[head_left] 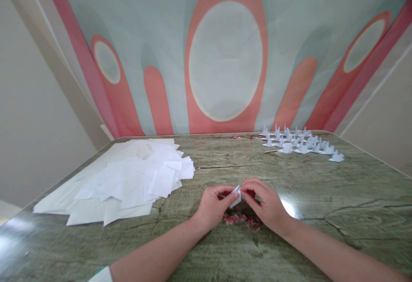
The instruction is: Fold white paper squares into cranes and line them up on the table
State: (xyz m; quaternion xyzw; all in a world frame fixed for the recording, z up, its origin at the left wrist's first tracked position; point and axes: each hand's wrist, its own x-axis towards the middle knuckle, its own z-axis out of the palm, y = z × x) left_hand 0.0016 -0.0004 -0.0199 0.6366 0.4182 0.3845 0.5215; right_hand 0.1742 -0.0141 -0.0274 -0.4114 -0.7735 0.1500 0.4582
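Hands: left hand (214,204) and right hand (265,202) meet near the table's (354,196) front edge, fingers closed on one small folded paper piece (236,197), each pinching a side.
Left side: loose heap of white paper squares (128,179) spread toward the left edge.
Far right corner: cluster of finished folded paper figures (299,142), well apart from both hands.

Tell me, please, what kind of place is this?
Probably a paper-folding craft table indoors: a pile of white paper squares, rows of folded paper figures, and a painted backdrop behind the table.
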